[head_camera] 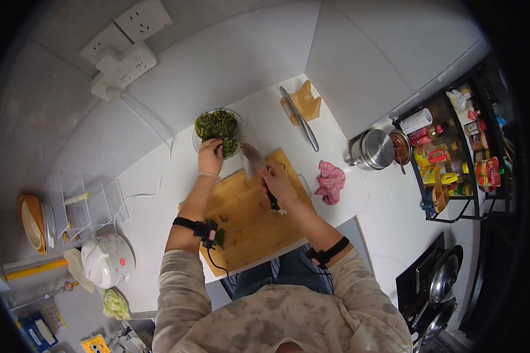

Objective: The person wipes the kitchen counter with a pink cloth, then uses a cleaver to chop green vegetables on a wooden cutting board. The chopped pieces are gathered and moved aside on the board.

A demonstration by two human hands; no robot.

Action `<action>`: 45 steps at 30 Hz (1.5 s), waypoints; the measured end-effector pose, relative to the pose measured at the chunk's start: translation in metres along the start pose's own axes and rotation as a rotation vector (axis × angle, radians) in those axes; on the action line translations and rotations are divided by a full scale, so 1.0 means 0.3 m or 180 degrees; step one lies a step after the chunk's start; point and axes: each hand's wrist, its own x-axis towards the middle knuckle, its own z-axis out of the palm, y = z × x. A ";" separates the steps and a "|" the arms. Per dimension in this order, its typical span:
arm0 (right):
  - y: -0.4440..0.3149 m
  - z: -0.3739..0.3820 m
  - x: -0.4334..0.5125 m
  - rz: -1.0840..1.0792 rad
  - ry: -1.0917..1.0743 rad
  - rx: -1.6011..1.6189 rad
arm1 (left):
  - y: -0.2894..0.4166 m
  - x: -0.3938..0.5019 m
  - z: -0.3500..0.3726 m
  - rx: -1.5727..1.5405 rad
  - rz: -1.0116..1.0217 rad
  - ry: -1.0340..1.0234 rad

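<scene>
My left hand (211, 158) is at the near edge of a clear bowl (196, 140) of chopped greens (216, 124), its fingers curled at the greens; whether they grip any is hidden. My right hand (279, 183) is closed around the dark handle of a kitchen knife (251, 159), whose blurred broad blade points up and left beside the bowl. Both forearms reach over a wooden cutting board (243, 229). A few cut green leaves (219, 238) lie at the board's left side, partly behind the left forearm.
Beyond the board lies a long knife (300, 120) across a wooden holder (310, 103). To the right are a pink cloth (331, 182), a steel pot (374, 149) and a bottle rack (446, 200). A rice cooker (108, 260), wire rack (92, 203) and white cable (161, 174) are left.
</scene>
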 end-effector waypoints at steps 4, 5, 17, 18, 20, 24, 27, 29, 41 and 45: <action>-0.018 -0.059 -0.040 0.0164 -0.0311 0.0759 | 0.002 -0.076 -0.090 -0.0362 -0.0204 0.0227; -0.020 -0.080 -0.055 0.0239 -0.0364 0.0921 | 0.009 -0.099 -0.116 -0.0588 -0.0392 0.0230; 0.025 -0.361 -0.352 0.0666 -0.0925 0.1062 | 0.123 -0.592 -0.389 -0.1264 -0.1489 -0.0225; 0.036 -0.367 -0.374 0.0716 -0.0917 0.0998 | 0.130 -0.631 -0.391 -0.1403 -0.1640 -0.0197; 0.057 -0.379 -0.409 0.0803 -0.0909 0.0953 | 0.141 -0.691 -0.386 -0.1334 -0.1519 -0.0017; 0.087 -0.397 -0.446 0.0877 -0.0946 0.1017 | 0.172 -0.794 -0.387 -0.1404 -0.1825 0.0080; 0.105 -0.399 -0.459 0.0919 -0.0987 0.1001 | 0.198 -0.847 -0.393 -0.1345 -0.1963 0.0173; 0.114 -0.399 -0.469 0.0968 -0.1003 0.0975 | 0.210 -0.868 -0.390 -0.1385 -0.1996 0.0291; 0.272 -0.271 -0.644 0.0643 -0.0675 0.0925 | 0.018 -1.016 -0.357 0.0020 -0.0771 -0.0333; 0.336 -0.198 -0.712 0.0561 -0.0501 0.0983 | 0.013 -1.030 -0.319 0.0065 -0.0786 -0.0687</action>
